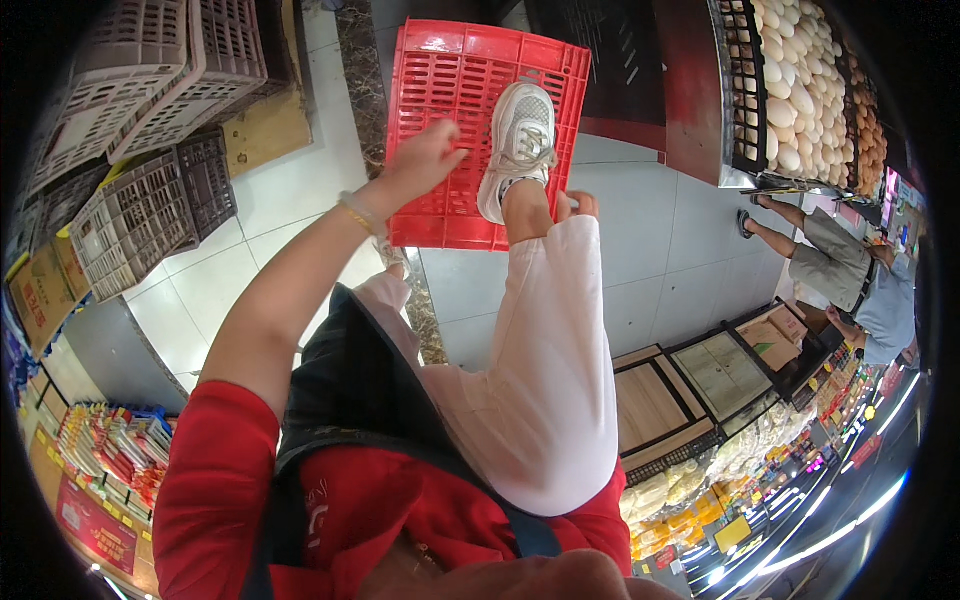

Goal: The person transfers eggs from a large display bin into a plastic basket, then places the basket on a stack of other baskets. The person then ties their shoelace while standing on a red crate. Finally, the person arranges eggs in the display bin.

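A red perforated plastic crate lies before me with its slotted face upward. My raised foot, in a white lace-up sneaker, rests on it. Over the crate's left part is my left hand, thumb apart from the loosely curled fingers, with nothing seen in it. At the crate's right edge, beside the cuff of my white trouser leg, fingers of my right hand show. The leg hides the rest of that hand, so its grip is unclear.
Stacked plastic crates stand at left on the tiled floor. Eggs fill a display at upper right. A person stands farther right. Wooden-panelled display boxes line the lower right; packaged goods sit lower left.
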Demonstrator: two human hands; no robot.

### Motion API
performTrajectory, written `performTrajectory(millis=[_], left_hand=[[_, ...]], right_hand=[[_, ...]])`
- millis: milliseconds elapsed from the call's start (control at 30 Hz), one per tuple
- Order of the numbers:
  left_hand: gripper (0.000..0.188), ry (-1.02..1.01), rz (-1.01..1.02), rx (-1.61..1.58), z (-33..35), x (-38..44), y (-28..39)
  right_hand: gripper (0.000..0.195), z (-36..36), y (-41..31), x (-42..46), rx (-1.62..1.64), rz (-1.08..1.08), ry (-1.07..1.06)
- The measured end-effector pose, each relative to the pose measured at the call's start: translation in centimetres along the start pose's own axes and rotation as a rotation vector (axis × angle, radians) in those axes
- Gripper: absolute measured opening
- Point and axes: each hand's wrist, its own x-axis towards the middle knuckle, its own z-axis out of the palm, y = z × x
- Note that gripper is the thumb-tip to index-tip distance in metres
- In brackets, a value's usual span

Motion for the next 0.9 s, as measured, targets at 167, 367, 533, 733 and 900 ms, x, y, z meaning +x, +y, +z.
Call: performTrajectory(millis=[167,367,533,733,900], left_hand=[[0.025,0.177,-0.332,-0.042,-2.6,-7.8,-9.6],[0.021,0.265,-0.699,-0.096,-5.1,-21.1,-17.8],[0.025,0.163,-0.91,-0.415,-2.5,-30.2,-22.4],[0.028,0.032,-0.948,-0.532,0.1,-32.8,-19.5],[0.027,0.072,-0.896,-0.636,0.7,-35.1,-19.8]], right_hand=[[0.019,-4.8,5.5,-8.0,0.051,0.191,0.004],[0.019,-9.7,13.2,-16.9,-0.013,0.539,-0.1],[0.019,-10.7,15.7,-19.1,-0.044,0.628,-0.194],[0.02,-9.7,16.3,-20.2,-0.06,0.641,-0.289],[0.021,-8.4,15.8,-20.7,-0.057,0.621,-0.343]])
